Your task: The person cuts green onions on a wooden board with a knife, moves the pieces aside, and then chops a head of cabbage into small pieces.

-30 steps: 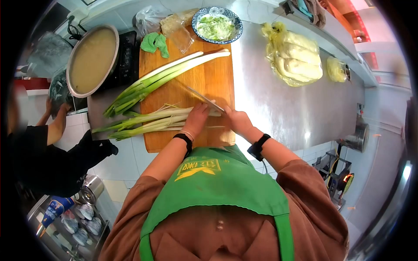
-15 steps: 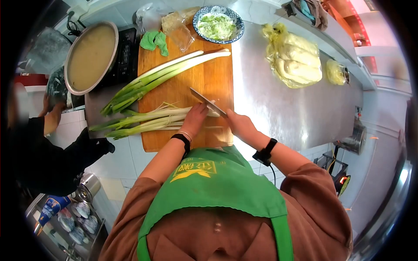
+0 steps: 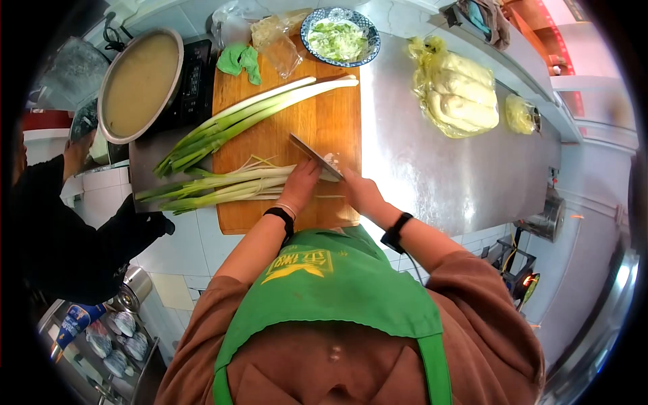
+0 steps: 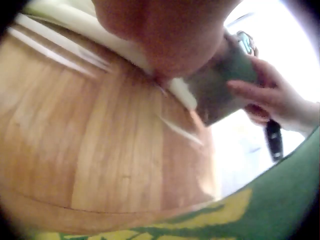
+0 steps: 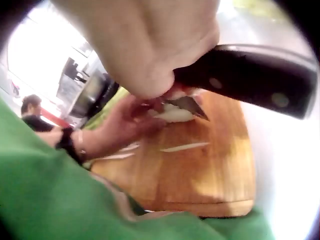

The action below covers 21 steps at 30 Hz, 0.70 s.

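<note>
In the head view my left hand (image 3: 301, 185) grips the white ends of several scallions (image 3: 233, 189) lying on the wooden board (image 3: 283, 219). My right hand (image 3: 363, 194) holds a knife (image 3: 312, 152), its blade slanting across the white ends beside my left fingers. Small white cut pieces (image 3: 331, 159) lie by the blade. Farther up the board rest more long scallions (image 3: 253, 118). The right wrist view shows the black knife handle (image 5: 255, 75) in my right hand (image 5: 150, 40), and a white stalk (image 5: 175, 114) under the left fingers. A loose sliver (image 4: 181, 131) lies on the board in the left wrist view.
A patterned bowl (image 3: 372, 48) of chopped scallion stands at the board's far edge, near a green cloth (image 3: 239, 62). A pot (image 3: 140, 86) of cloudy liquid is at the left, a yellow bag (image 3: 463, 101) at the right. Another person's arm (image 3: 74, 155) is at far left.
The knife stays at the white ends, its blade shifting slightly, and white pieces show beyond it. My left hand keeps its grip. The other person's hands have moved left.
</note>
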Motion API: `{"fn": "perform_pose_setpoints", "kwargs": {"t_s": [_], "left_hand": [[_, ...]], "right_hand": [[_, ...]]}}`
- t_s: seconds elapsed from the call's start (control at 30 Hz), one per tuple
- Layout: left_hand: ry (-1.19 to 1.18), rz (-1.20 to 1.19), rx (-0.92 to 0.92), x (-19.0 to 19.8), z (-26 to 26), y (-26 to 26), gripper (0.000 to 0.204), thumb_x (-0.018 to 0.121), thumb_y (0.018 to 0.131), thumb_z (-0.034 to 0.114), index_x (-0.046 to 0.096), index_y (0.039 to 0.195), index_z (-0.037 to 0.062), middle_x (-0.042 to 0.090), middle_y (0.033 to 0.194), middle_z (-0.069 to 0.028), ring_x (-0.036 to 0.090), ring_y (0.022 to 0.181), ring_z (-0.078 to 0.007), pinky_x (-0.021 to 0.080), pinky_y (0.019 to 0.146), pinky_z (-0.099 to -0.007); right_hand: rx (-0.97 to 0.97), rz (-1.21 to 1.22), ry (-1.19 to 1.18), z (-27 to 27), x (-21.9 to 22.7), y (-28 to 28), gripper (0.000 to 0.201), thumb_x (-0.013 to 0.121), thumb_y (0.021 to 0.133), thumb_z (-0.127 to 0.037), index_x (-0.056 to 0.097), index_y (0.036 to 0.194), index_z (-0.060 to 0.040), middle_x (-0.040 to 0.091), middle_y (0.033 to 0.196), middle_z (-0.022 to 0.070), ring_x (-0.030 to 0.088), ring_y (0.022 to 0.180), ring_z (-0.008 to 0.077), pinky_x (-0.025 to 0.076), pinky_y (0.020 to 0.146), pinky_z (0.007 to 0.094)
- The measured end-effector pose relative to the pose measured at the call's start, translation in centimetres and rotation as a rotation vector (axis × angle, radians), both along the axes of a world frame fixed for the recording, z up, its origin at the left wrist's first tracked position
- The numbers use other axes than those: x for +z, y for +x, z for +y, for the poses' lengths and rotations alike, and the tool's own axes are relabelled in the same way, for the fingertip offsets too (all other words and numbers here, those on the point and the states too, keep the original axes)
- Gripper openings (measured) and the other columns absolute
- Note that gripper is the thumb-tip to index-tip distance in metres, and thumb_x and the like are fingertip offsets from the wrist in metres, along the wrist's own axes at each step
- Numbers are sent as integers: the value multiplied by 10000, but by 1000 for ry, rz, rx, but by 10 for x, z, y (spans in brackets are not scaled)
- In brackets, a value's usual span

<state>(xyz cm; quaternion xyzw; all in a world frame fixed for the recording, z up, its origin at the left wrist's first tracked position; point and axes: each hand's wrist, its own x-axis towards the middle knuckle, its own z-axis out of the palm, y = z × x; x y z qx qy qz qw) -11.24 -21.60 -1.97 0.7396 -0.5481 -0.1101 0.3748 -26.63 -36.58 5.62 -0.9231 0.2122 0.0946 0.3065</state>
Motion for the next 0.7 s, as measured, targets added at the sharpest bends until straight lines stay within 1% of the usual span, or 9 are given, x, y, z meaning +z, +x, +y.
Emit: {"fn": "perform_pose_setpoints", "kwargs": {"t_s": [0.07, 0.1, 0.17, 0.3, 0.37, 0.47, 0.5, 0.57, 0.7], "left_hand": [[6, -1, 11, 2, -1, 2, 304, 661, 740, -30, 615, 1036, 22, 592, 1124, -151, 569, 1043, -374, 517, 894, -446], [33, -7, -9, 3, 0, 3, 307, 660, 742, -32, 615, 1041, 20, 592, 1136, -156, 568, 1055, -378, 514, 904, -447], [48, -19, -33, 7, -1, 5, 309, 659, 745, -34, 614, 1046, 19, 591, 1148, -161, 567, 1067, -382, 510, 914, -447], [11, -38, 16, 3, 10, 8, 295, 648, 762, -41, 612, 1051, 9, 587, 1162, -178, 562, 1081, -393, 495, 942, -456], [-3, -20, 6, -3, 13, 7, 287, 642, 770, -44, 611, 1051, 6, 586, 1158, -184, 561, 1080, -396, 490, 950, -460], [55, -15, 15, -1, 12, 6, 272, 588, 761, -25, 627, 1029, 4, 601, 1153, -170, 570, 1089, -362, 499, 959, -419], [52, -13, 21, 0, 12, 5, 276, 586, 759, -26, 628, 1031, 1, 603, 1157, -172, 572, 1086, -363, 498, 961, -422], [50, -15, 28, 2, 11, 7, 280, 585, 757, -28, 629, 1032, -1, 605, 1160, -173, 574, 1084, -364, 498, 963, -424], [5, -20, 25, -2, 8, 10, 277, 590, 774, -35, 622, 1047, -6, 600, 1160, -178, 569, 1078, -383, 497, 952, -442]], "right_hand": [[-7, -180, -77, 2, -17, 11, 140, 557, 1010, -170, 491, 1095, -82, 652, 812, 231, 651, 753, 462, 522, 632, 529], [-8, -182, -76, 2, -13, 13, 140, 557, 1010, -170, 491, 1095, -82, 652, 812, 231, 651, 753, 462, 522, 632, 529], [-50, 0, -21, -4, 0, 16, 156, 556, 999, -154, 496, 1120, -75, 651, 830, 236, 655, 752, 452, 524, 634, 528], [80, -85, -91, -7, 30, 4, 176, 557, 987, -138, 499, 1135, -64, 652, 848, 231, 661, 762, 446, 532, 642, 525], [126, -10, -107, -3, 42, 0, 248, 554, 896, -17, 526, 1141, -34, 666, 892, 204, 662, 767, 429, 528, 645, 515], [96, -25, -89, 6, 12, -6, 254, 540, 878, 6, 508, 1128, -30, 657, 879, 212, 656, 761, 440, 524, 644, 518], [98, -22, -88, 6, 2, -4, 254, 540, 878, 6, 508, 1128, -30, 657, 879, 212, 656, 761, 440, 524, 644, 518], [115, -78, -133, 2, -14, 8, 223, 536, 985, -112, 479, 1196, -68, 664, 863, 211, 659, 738, 452, 534, 636, 529], [81, -22, -54, -10, 20, 16, 204, 522, 995, -113, 483, 1192, -76, 672, 914, 217, 655, 760, 459, 532, 644, 537]]}}
